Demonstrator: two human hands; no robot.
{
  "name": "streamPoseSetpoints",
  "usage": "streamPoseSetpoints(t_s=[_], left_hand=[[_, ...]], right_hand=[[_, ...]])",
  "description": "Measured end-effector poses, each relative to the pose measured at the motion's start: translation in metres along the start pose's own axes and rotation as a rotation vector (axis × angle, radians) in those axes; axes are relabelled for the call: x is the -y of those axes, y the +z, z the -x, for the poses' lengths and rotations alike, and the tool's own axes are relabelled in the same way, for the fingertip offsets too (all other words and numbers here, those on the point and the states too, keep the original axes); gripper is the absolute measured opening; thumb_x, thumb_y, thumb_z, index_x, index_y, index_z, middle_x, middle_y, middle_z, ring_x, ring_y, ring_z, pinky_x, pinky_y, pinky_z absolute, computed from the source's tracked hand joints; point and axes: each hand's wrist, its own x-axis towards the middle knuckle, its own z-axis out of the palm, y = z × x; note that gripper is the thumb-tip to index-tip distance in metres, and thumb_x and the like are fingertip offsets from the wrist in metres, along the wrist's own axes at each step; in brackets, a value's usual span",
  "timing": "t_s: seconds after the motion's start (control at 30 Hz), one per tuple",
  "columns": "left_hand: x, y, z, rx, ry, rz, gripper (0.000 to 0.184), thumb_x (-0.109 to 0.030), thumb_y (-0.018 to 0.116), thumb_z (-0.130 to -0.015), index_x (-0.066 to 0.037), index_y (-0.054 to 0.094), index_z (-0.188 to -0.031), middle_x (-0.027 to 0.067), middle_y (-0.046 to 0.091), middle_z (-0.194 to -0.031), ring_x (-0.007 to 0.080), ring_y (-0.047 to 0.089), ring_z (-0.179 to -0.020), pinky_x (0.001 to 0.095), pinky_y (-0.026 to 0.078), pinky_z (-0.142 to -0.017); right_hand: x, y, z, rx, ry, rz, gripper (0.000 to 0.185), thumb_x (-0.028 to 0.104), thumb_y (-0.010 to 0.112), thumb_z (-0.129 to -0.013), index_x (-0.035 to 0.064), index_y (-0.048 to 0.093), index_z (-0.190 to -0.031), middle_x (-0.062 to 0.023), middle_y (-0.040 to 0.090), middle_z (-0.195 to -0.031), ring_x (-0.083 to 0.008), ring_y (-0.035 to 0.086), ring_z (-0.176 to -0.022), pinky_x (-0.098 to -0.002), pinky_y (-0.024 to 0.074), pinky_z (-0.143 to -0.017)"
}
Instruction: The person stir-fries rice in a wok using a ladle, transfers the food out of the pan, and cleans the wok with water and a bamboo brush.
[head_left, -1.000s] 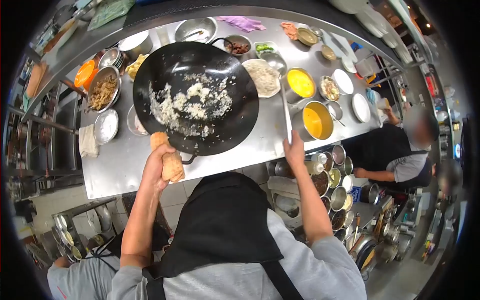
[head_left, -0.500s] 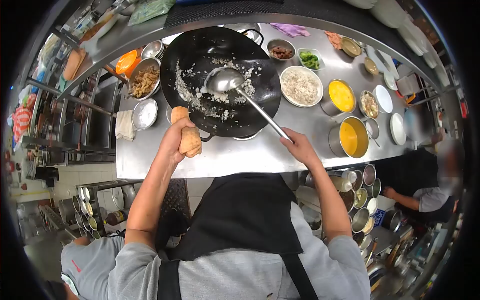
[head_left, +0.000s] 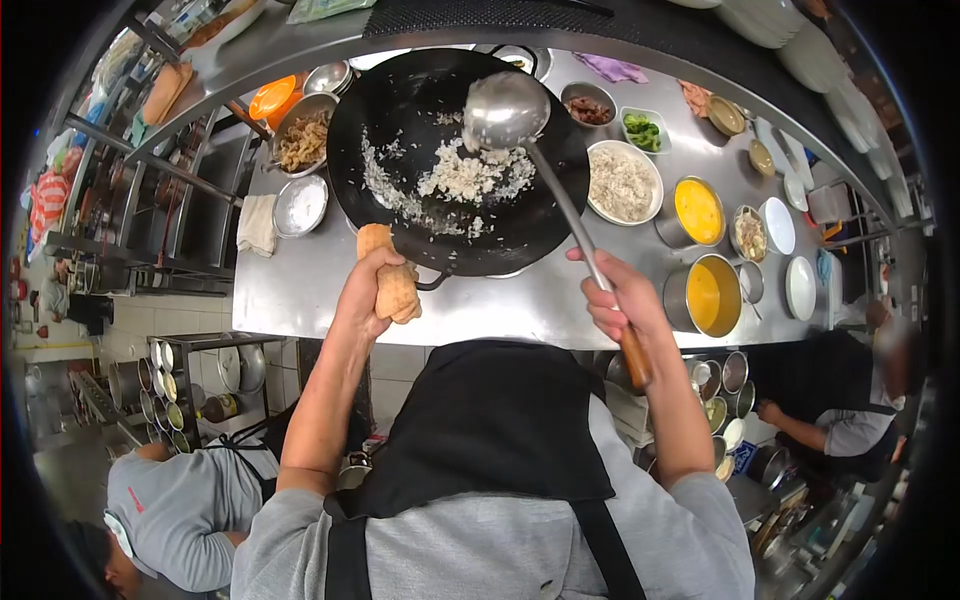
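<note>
A black wok (head_left: pixel 395 95) stands on the steel table with white rice (head_left: pixel 470 178) scattered and clumped inside. My left hand (head_left: pixel 366 292) is closed round a folded tan cloth (head_left: pixel 400 293) at the wok's near left rim. Whether the cloth grips the rim there is hidden; a small loop handle (head_left: pixel 434 283) sticks out just beside it. My right hand (head_left: pixel 622 296) is wrapped round the handle of a metal ladle (head_left: pixel 507 112) with a wooden end. The ladle's bowl is over the far right part of the wok, its rounded underside facing up, rice grains stuck to it.
Right of the wok are a bowl of white shreds (head_left: pixel 622 182), two pots of yellow liquid (head_left: pixel 698 210), a dish of green pieces (head_left: pixel 642 130) and a meat bowl (head_left: pixel 588 104). Left are a bowl of brown pieces (head_left: pixel 303 140) and a white-powder bowl (head_left: pixel 300 206). Co-workers stand on both sides.
The ladle has turned bottom-up and moved up and right; my right hand now grips lower, nearer the wooden end. More rice lies clumped in the middle of the wok.
</note>
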Motion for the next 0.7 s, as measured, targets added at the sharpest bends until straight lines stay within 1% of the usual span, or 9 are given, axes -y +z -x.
streamPoseSetpoints(t_s=[0.07, 0.13, 0.17, 0.2, 0.27, 0.4, 0.47, 0.6, 0.7], left_hand=[[0.001, 0.003, 0.002, 0.007, 0.001, 0.012, 0.021, -0.014, 0.058, -0.077, -0.003, 0.051, -0.094, 0.013, 0.057, -0.075, 0.0226, 0.057, -0.06, 0.0338, 0.049, -0.048], [0.004, 0.007, 0.0, 0.023, 0.003, 0.019, 0.022, -0.014, 0.058, -0.077, -0.003, 0.051, -0.094, 0.0131, 0.057, -0.076, 0.0226, 0.058, -0.061, 0.0336, 0.049, -0.048], [0.004, 0.01, -0.002, 0.006, -0.016, 0.018, 0.022, -0.014, 0.058, -0.076, -0.003, 0.051, -0.094, 0.0128, 0.057, -0.076, 0.0224, 0.058, -0.062, 0.0334, 0.049, -0.048], [0.005, 0.011, -0.003, -0.016, -0.032, 0.021, 0.022, -0.014, 0.059, -0.076, -0.003, 0.051, -0.093, 0.0124, 0.057, -0.076, 0.0223, 0.058, -0.064, 0.0333, 0.049, -0.049], [0.006, 0.004, -0.004, 0.003, -0.028, 0.03, 0.022, -0.014, 0.059, -0.076, -0.002, 0.051, -0.093, 0.012, 0.057, -0.076, 0.0223, 0.058, -0.064, 0.0337, 0.05, -0.049], [0.006, 0.003, -0.001, 0.022, -0.032, 0.041, 0.022, -0.014, 0.059, -0.076, -0.002, 0.051, -0.093, 0.011, 0.056, -0.077, 0.0223, 0.058, -0.065, 0.0348, 0.05, -0.05], [0.005, 0.006, 0.001, 0.035, -0.03, 0.044, 0.022, -0.014, 0.059, -0.076, -0.002, 0.051, -0.093, 0.0109, 0.056, -0.077, 0.0223, 0.058, -0.065, 0.0348, 0.05, -0.05], [0.008, 0.005, -0.005, 0.033, -0.039, 0.062, 0.022, -0.014, 0.059, -0.076, -0.002, 0.051, -0.093, 0.0111, 0.056, -0.077, 0.0226, 0.058, -0.065, 0.0354, 0.05, -0.049], [0.012, 0.001, -0.007, 0.032, -0.024, 0.057, 0.022, -0.014, 0.059, -0.076, -0.002, 0.051, -0.093, 0.0121, 0.057, -0.077, 0.0232, 0.058, -0.064, 0.036, 0.05, -0.049]], right_hand=[[-0.005, -0.001, -0.001, 0.015, -0.009, -0.056, 0.037, 0.029, 0.032, -0.104, 0.0031, 0.046, -0.126, 0.0045, 0.033, -0.056, -0.004, 0.028, -0.034, -0.0209, 0.0274, -0.029], [-0.016, -0.005, -0.016, -0.051, 0.113, 0.01, 0.037, 0.03, 0.032, -0.104, 0.003, 0.047, -0.124, 0.004, 0.035, -0.056, -0.0052, 0.03, -0.034, -0.0225, 0.0292, -0.03], [-0.014, -0.006, -0.021, -0.07, 0.085, 0.122, 0.037, 0.03, 0.033, -0.104, 0.0033, 0.048, -0.124, 0.0041, 0.035, -0.055, -0.0056, 0.03, -0.035, -0.0224, 0.0295, -0.03], [-0.011, -0.003, -0.019, -0.072, 0.086, 0.125, 0.037, 0.03, 0.033, -0.104, 0.0033, 0.048, -0.124, 0.0041, 0.035, -0.055, -0.0056, 0.03, -0.035, -0.0224, 0.0295, -0.03], [0.0, 0.008, -0.01, -0.105, 0.038, 0.361, 0.036, 0.031, 0.034, -0.104, 0.0044, 0.048, -0.124, 0.004, 0.035, -0.056, -0.0056, 0.031, -0.036, -0.0224, 0.0299, -0.031], [0.002, 0.017, 0.008, -0.044, 0.032, 0.229, 0.036, 0.031, 0.036, -0.103, 0.0051, 0.049, -0.125, 0.0033, 0.036, -0.057, -0.0054, 0.032, -0.036, -0.0226, 0.0301, -0.032], [-0.01, 0.011, -0.002, -0.08, 0.14, 0.152, 0.036, 0.029, 0.036, -0.103, 0.0042, 0.05, -0.125, 0.0029, 0.037, -0.057, -0.0043, 0.032, -0.034, -0.0208, 0.03, -0.029], [0.006, 0.011, 0.004, -0.113, 0.02, 0.418, 0.038, 0.032, 0.037, -0.103, 0.005, 0.048, -0.128, 0.0031, 0.036, -0.056, -0.005, 0.033, -0.034, -0.0222, 0.0322, -0.029], [0.011, 0.014, 0.008, -0.046, 0.029, 0.241, 0.037, 0.03, 0.036, -0.103, 0.0052, 0.048, -0.128, 0.0032, 0.038, -0.057, -0.0048, 0.032, -0.035, -0.0223, 0.0315, -0.03]])
